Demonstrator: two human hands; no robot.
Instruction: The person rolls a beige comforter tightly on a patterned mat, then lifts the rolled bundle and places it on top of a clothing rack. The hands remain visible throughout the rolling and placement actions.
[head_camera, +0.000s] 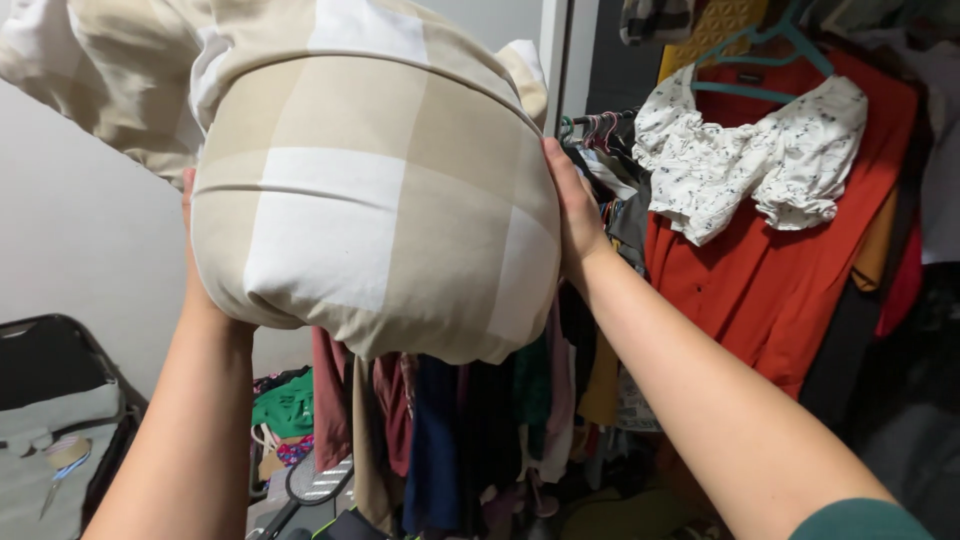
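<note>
Both hands raised: left hand and right hand press flat against opposite sides of a beige-and-white checked pillow, clamping it overhead. Clothes rack hangs behind it.

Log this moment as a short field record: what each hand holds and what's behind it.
held item: beige and white checked pillow, raised overhead
left hand: pressed on pillow's left side
right hand: pressed on pillow's right side
behind: white floral top on teal hanger, over red-orange garment
below: hanging clothes
lower left: open suitcase
</note>
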